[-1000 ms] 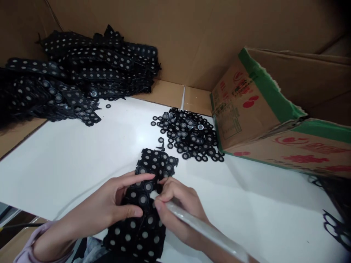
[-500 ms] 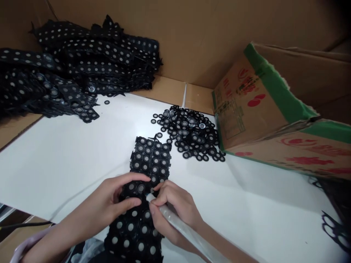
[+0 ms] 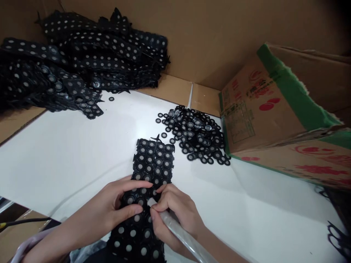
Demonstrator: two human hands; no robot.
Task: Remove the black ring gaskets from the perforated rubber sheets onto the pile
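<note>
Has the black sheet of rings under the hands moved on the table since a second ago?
Yes. The black sheet has slid away from the person; its far end now lies nearer the pile of loose rings than before.

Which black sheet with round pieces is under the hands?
The single black sheet on the white surface, held by left hand and right hand; the others lie heaped in the stack behind.

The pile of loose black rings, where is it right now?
In the head view, the pile of loose black rings lies on the white sheet, right of centre, against the printed cardboard box, just beyond the black strip.
</note>
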